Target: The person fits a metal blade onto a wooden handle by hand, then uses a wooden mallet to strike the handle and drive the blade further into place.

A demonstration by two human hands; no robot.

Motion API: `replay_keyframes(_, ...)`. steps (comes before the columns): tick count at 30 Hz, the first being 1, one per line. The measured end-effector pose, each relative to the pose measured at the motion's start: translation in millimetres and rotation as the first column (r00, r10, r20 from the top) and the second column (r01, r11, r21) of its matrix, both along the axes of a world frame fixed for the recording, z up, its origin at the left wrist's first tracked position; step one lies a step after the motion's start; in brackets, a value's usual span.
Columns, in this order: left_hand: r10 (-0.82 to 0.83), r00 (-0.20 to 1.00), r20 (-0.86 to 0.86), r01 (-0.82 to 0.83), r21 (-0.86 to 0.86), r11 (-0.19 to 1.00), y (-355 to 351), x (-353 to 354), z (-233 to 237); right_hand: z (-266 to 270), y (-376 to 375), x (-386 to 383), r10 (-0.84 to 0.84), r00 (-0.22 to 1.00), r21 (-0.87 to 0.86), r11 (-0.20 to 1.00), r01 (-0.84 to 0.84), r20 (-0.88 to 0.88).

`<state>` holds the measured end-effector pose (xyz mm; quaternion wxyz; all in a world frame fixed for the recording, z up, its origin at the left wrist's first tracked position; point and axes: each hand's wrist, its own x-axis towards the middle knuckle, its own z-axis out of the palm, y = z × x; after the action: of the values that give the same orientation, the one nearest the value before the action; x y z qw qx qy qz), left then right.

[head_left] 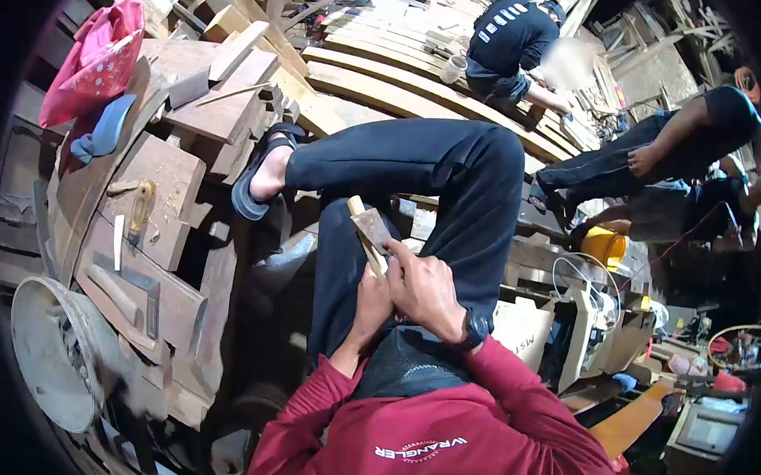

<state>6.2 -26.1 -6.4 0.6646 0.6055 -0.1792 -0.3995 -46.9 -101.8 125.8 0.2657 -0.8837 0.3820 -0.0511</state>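
Both my hands are together over my lap, between my dark trouser legs. My left hand (pixel 372 303) is closed around the lower part of a small piece of wood (pixel 356 206). Against that wood lies a flat, greyish-brown block (pixel 373 227), its upper end pointing away from me. My right hand (pixel 425 293), with a dark watch (pixel 476 326) on the wrist, has its fingers bent over the block's lower end. The fingers overlap, so where the pieces touch inside the grip is hidden.
Left are stacked boards (pixel 161 179), a yellow-handled tool (pixel 141 205), a metal square (pixel 152 307) and a metal bucket (pixel 42 363). A crouching person (pixel 512 45) is at the back; another person's legs (pixel 607 164) are at the right. Long planks (pixel 391 84) lie ahead.
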Motion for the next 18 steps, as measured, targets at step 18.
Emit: replay_keyframes(18, -0.103, 0.992, 0.073, 0.099, 0.058, 0.993, 8.7, 7.9, 33.4, 2.9, -2.1, -2.6, 0.033, 0.999, -0.007, 0.999, -0.033, -0.026)
